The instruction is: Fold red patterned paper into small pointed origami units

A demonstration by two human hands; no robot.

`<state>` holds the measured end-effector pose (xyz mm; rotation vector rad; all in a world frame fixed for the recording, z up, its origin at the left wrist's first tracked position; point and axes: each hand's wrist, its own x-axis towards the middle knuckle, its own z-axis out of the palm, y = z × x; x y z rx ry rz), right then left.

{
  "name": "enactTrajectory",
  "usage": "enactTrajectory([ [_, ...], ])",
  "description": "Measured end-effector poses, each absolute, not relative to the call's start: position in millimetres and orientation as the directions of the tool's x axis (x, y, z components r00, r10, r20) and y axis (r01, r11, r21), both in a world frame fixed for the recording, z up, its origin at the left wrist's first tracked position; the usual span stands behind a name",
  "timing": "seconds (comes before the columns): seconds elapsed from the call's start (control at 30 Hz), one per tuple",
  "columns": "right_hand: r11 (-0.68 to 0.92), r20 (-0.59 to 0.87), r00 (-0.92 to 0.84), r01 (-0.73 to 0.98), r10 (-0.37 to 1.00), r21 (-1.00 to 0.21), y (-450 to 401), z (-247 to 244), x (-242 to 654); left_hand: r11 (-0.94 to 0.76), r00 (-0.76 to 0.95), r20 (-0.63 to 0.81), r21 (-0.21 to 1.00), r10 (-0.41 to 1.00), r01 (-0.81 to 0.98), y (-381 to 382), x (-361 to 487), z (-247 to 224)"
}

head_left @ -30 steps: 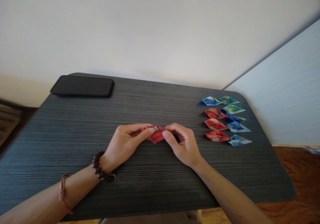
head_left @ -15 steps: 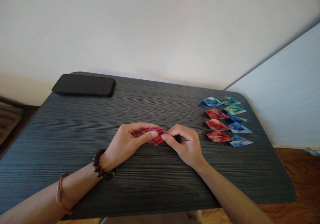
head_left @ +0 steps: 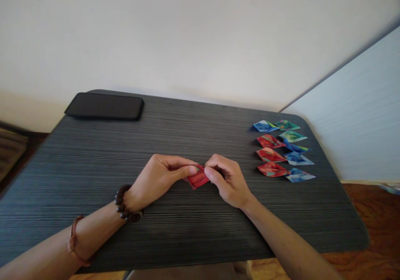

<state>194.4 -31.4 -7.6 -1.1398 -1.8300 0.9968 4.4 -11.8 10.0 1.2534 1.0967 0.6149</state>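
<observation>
A small red folded paper piece (head_left: 198, 179) with a patterned face is held between my two hands above the middle of the table. My left hand (head_left: 161, 179) pinches its left side, thumb on top and the fingers behind. At the right side, my right hand (head_left: 229, 182) grips it between thumb and curled index finger. The paper's lower corner points toward me, while the fingers cover its left and right ends. Dark beads and a thin brown bracelet circle my left wrist.
On the dark table (head_left: 175, 230), several folded paper pieces form two columns at the right: red ones (head_left: 273, 169) and a blue one on the left, blue ones (head_left: 299, 175) and green ones (head_left: 293, 136) beside them. A black flat case (head_left: 104, 106) lies back left, near the wall.
The red paper has turned slightly, showing more of its lower face, and its corner sits a little lower. My right fingers have shifted slightly along its edge.
</observation>
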Motion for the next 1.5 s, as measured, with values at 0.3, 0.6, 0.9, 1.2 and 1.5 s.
enactTrajectory([
  [0.3,0.355,0.220,-0.340,0.410,0.914,-0.840,-31.2,-8.3,194.5,0.274,0.408,-0.323,0.945,0.854,0.176,-12.9,4.9,13.0],
  [0.6,0.365,0.242,-0.321,0.412,0.916,-0.835,-31.6,-7.0,192.3,0.244,0.389,-0.308,0.947,0.868,0.207,-13.2,7.2,11.2],
  [0.9,0.220,0.144,-0.201,0.436,0.969,-0.873,-30.9,-16.0,195.7,0.328,0.418,-0.368,0.930,0.831,0.167,-10.8,3.2,6.9],
  [1.2,0.284,0.170,-0.238,0.612,0.956,-0.738,-29.0,-13.8,196.3,0.105,0.387,-0.254,0.925,0.886,0.366,-12.0,2.5,2.6],
  [1.5,0.342,0.242,-0.246,0.752,0.939,-0.563,-24.4,-22.6,195.0,-0.640,0.557,0.332,0.526,0.761,0.561,-13.1,0.1,-14.9],
])
